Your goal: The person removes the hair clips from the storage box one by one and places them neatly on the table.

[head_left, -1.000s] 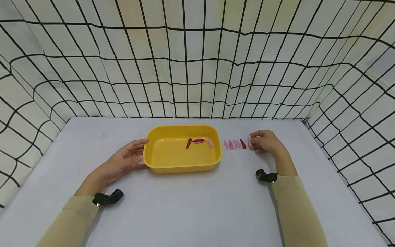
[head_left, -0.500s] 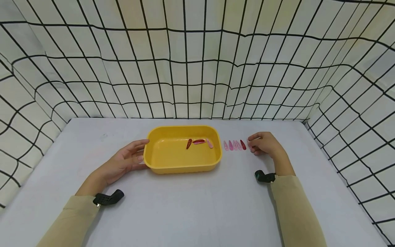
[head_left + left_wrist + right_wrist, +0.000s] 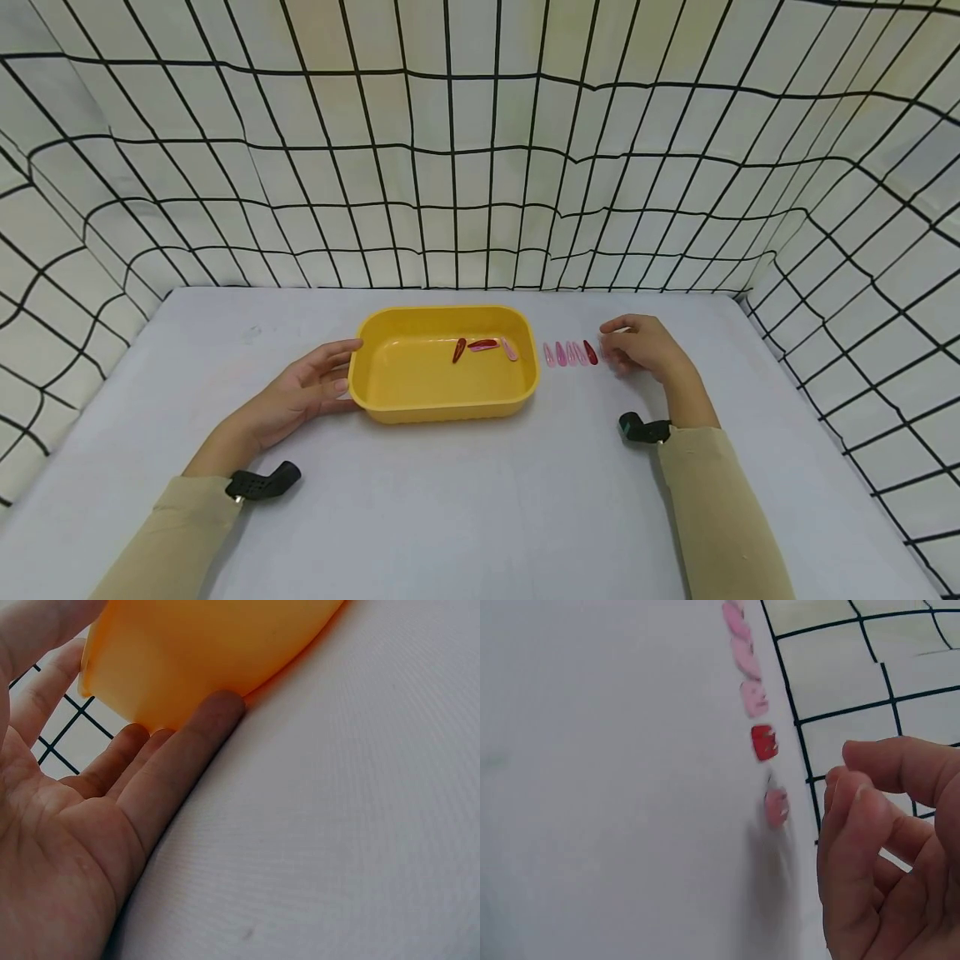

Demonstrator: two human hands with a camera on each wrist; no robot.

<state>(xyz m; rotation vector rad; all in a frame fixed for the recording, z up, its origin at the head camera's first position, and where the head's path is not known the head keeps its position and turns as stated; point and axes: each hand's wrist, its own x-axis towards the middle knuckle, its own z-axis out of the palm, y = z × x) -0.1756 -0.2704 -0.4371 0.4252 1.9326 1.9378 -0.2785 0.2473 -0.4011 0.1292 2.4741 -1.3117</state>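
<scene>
Head view shows the left hand, fingers spread, touching a yellow tray; the right hand, fingers loosely bent, seems to hold nothing near a pink hair clip.

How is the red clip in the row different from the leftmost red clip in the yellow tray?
The row's red clip lies on the white table; the leftmost red clip lies inside the yellow tray.
In the head view, the row's far end leans left, the tray one's right.
The row's has pink clips on both sides; the tray one has clips only to its right.
Both are red and slim.
</scene>
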